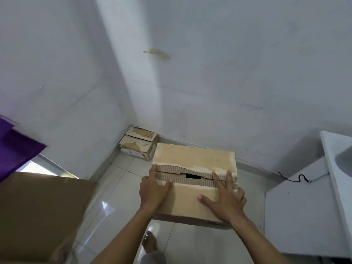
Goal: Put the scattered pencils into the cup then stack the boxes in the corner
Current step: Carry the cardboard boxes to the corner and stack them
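I hold a tan cardboard box (192, 159) with torn top flaps in the air above the tiled floor. My left hand (154, 189) presses on its top left, fingers spread over the torn flap edge. My right hand (224, 199) lies flat on its top right, with the outer fingers curled over the right edge. A smaller worn cardboard box (139, 144) sits on the floor in the corner where the two white walls meet, beyond and to the left of the held box. No pencils or cup are in view.
A large brown cardboard sheet or box (38, 212) fills the lower left. Purple fabric (15, 143) hangs at the left edge. A white counter with a sink (337, 168) stands at the right, a black cable (295, 179) beside it. My foot (150, 242) is on the tiles below.
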